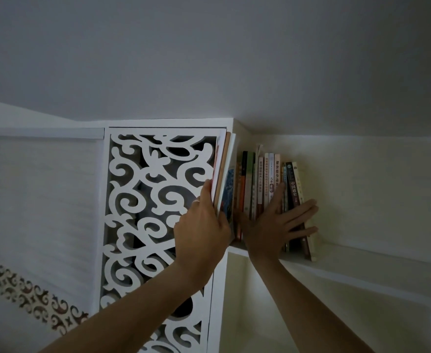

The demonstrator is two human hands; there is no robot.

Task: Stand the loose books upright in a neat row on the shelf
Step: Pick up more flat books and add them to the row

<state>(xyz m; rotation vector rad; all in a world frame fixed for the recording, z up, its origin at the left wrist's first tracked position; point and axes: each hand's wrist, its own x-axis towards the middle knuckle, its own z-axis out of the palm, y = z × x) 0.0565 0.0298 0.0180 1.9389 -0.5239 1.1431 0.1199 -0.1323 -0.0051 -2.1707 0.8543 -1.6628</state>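
Note:
A row of upright books (260, 184) stands on a high white shelf (336, 266) against the wall. My left hand (201, 230) grips a few tall thin books (223, 171) at the row's left end, beside the carved side panel. My right hand (278, 225) lies flat with straight, spread fingers against the spines, reaching to the dark and cream books (297, 184) at the right end, which lean slightly.
A white fretwork panel (153, 200) forms the shelf unit's left side. Left of it hangs a pale window blind (46, 205). The ceiling sits close above the books. The shelf board runs on to the right of the row.

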